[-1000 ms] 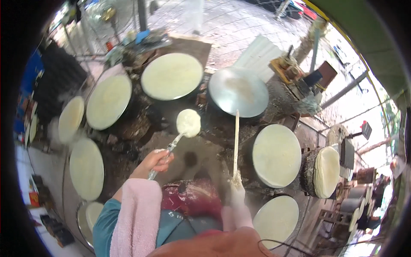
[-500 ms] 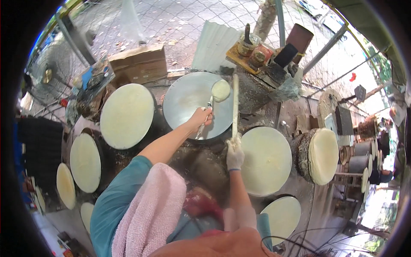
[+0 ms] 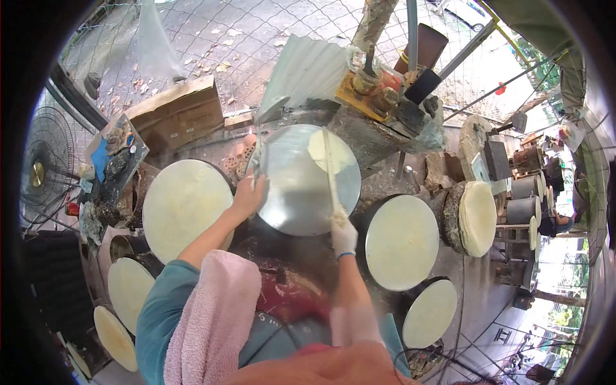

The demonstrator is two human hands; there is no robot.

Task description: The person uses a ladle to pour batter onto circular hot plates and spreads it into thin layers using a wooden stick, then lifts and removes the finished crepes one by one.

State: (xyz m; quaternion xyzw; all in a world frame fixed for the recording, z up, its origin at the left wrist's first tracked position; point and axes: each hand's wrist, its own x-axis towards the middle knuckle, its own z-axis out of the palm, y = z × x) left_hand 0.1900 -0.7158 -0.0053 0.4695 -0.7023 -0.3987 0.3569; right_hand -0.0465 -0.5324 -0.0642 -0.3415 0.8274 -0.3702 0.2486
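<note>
A shiny round metal griddle (image 3: 289,199) lies in front of me. On its far right part is a pale batter puddle (image 3: 319,149). My right hand (image 3: 344,236), in a white glove, is closed around a long pale wooden stick (image 3: 333,186), whose far end lies over the batter. My left hand (image 3: 248,196), bare, is closed on a ladle (image 3: 274,108) at the griddle's left edge. The ladle points away from me, its bowl beyond the rim; what the bowl holds cannot be made out.
Left of the griddle is a batter-covered round plate (image 3: 186,212); another coated plate (image 3: 403,242) is on the right. Further right, a stack of pale flat rounds (image 3: 478,218) rests on a drum. A cardboard box (image 3: 176,115) and a yellow tray (image 3: 366,95) with jars stand behind.
The ladle has moved left, away from the griddle's right side, and batter now lies on the metal. The stick has come in from the right edge onto the batter. The whole view has shifted.
</note>
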